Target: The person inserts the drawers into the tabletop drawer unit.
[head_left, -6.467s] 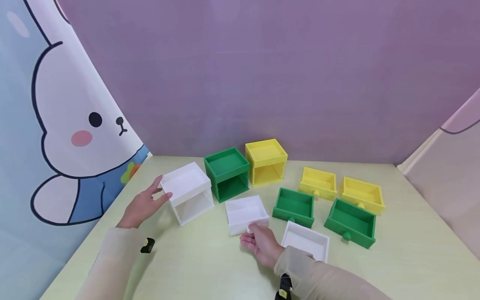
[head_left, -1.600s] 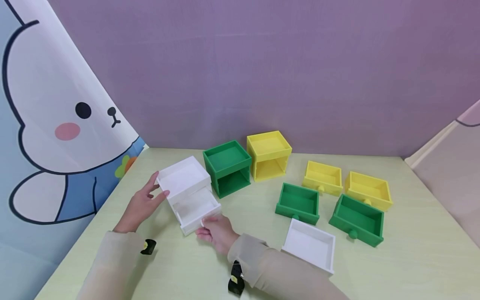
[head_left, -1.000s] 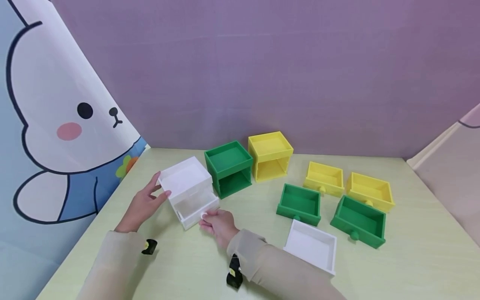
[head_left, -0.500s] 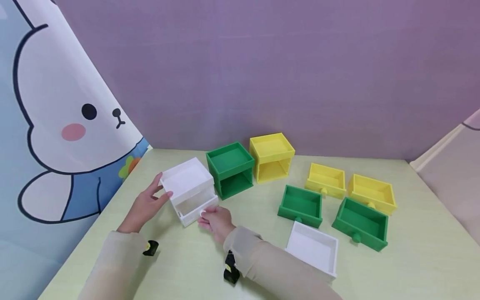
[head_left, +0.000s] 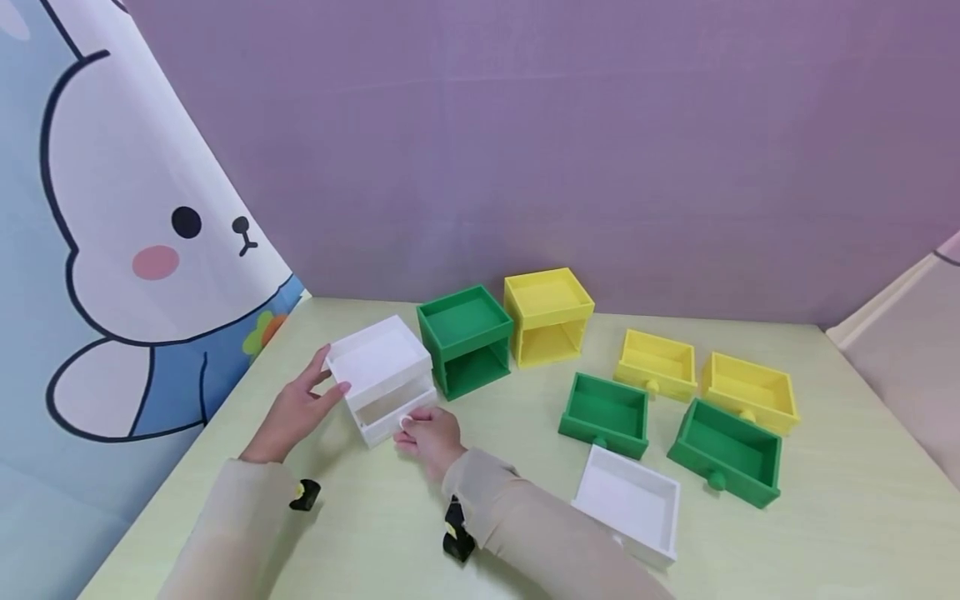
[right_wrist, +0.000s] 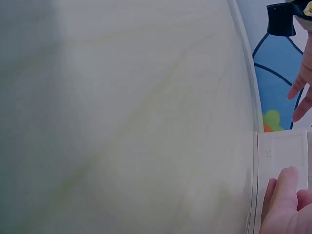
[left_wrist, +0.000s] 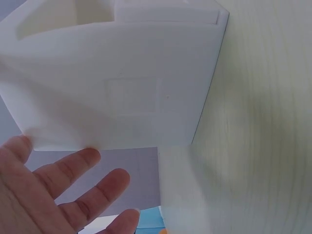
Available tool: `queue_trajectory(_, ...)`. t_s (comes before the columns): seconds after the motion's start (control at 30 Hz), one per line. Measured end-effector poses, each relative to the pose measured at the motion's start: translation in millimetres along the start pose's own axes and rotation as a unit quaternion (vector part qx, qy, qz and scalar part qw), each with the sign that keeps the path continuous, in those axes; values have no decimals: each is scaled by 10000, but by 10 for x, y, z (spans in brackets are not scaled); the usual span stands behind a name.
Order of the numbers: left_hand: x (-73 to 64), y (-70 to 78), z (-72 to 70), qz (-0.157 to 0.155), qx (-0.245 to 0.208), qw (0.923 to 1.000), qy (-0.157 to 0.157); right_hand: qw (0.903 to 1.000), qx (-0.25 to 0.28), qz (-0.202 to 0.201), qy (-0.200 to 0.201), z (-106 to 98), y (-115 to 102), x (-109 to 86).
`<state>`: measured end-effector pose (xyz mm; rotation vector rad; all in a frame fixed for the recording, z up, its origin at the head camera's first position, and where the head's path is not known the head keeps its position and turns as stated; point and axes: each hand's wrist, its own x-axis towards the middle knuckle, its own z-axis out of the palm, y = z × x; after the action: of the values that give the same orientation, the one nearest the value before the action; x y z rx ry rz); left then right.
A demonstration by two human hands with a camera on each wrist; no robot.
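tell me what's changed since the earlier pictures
The right hand moved one white drawer left by its knob and slid it into the lower part of the white cabinet. It hasn't let go. The left hand stayed on the cabinet; the green cabinet, yellow cabinet, other white drawer, green drawers and yellow drawers stayed put.

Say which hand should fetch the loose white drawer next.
Probably the right hand: nearer the loose white drawer, though gripping another drawer by its knob. The left hand is farther, touching the white cabinet.
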<state>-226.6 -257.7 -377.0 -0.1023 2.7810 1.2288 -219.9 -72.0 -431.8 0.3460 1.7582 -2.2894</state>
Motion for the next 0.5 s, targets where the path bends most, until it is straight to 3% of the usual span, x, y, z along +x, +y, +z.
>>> queue_trajectory(0.17,-5,-12,14,-31,-46,10000,-59,9983,-571,-2,-100,-123,-68,-107)
queue_trajectory(0.37,-27,-40,-11,15,54,9999,-104,9882,-1215,-308,-878,-462,-245,-395)
queue_trajectory(0.5,21,-27,-1,89,73,9998,-134,9807,-1427,-219,-1319,-803,-368,-586)
